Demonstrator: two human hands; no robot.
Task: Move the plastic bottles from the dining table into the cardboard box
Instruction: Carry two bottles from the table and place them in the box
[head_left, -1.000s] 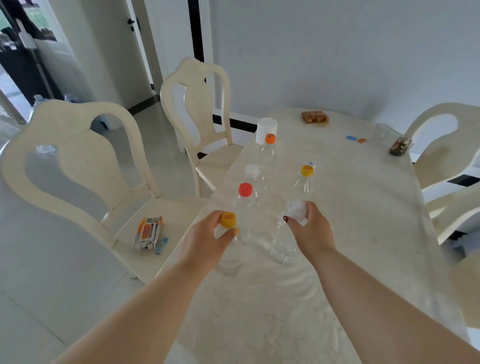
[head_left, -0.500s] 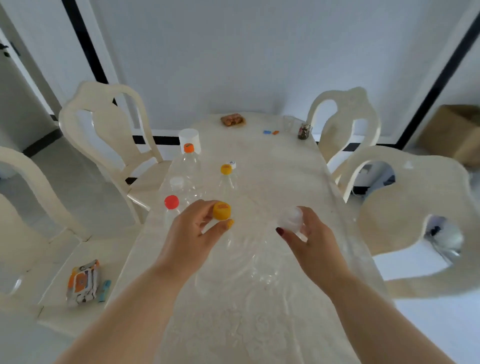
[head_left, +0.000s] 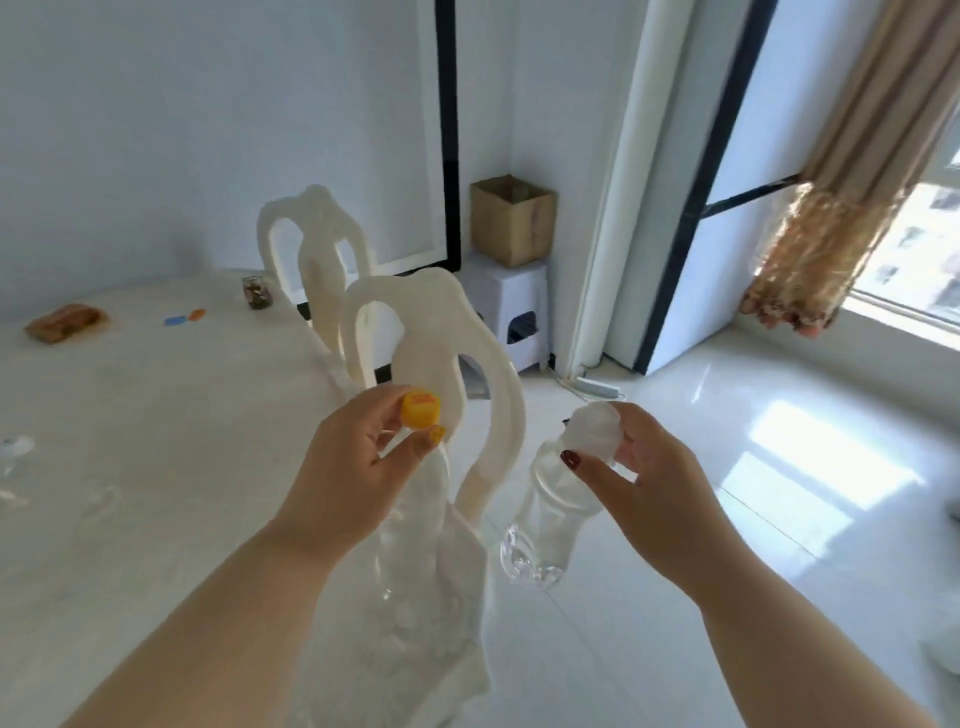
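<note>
My left hand (head_left: 345, 467) grips a clear plastic bottle with a yellow cap (head_left: 421, 409) by its neck; the body hangs below the hand, hard to make out against the table edge. A second clear bottle with a white cap (head_left: 545, 525) hangs from my right hand (head_left: 644, 488), which holds it at the top, out over the floor. The open cardboard box (head_left: 511, 221) stands on a white plastic stool (head_left: 511, 306) against the far wall, beyond both hands. The dining table (head_left: 130, 441) fills the left side.
Two cream chairs (head_left: 441, 364) stand between my hands and the box. On the table lie a brown snack (head_left: 65, 322), a small glass jar (head_left: 257, 292) and small blue and orange pieces (head_left: 183, 317). Glossy white floor (head_left: 753, 467) stretches right toward a curtained window (head_left: 857, 208).
Both hands have lifted their bottles off the table. My view has swung right, away from the other bottles, and now faces the cardboard box on the stool.
</note>
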